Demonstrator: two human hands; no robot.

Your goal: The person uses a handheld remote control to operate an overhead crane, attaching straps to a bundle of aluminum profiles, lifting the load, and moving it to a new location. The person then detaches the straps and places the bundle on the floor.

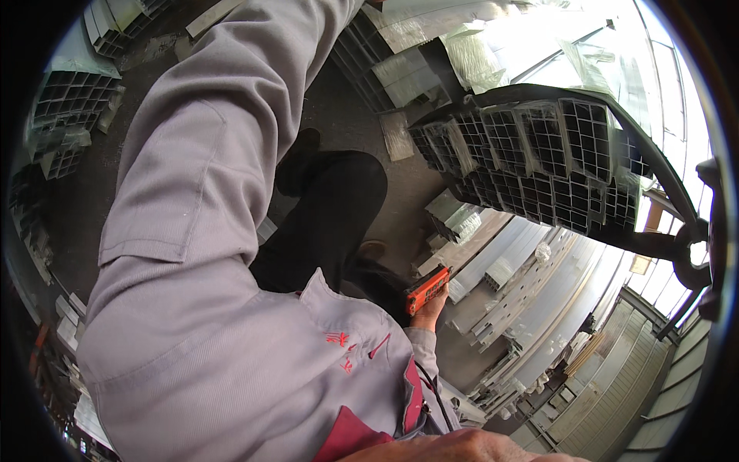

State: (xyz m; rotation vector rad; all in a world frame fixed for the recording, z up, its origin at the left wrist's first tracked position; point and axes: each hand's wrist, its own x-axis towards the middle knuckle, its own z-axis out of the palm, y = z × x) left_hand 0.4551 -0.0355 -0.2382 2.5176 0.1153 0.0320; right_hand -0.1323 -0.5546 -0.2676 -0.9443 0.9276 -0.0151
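My right hand [431,312] is closed around a small orange remote controller [426,289] with dark buttons, held low beside my hip. My left arm, in a grey work-jacket sleeve [208,154], stretches up across the picture and leaves it at the top edge, so the left hand is hidden. Right of the controller, a large bundle of hollow aluminium profiles [539,162] shows its open ends toward me. A black sling [654,173] wraps around it and runs to a dark hook [693,262] at the right.
Long pale aluminium profiles [523,269] lie stacked on the floor under the bundle. More profile bundles [69,100] sit at the upper left, partly wrapped in plastic film. My dark trouser legs [331,215] stand on a dark concrete floor [346,115].
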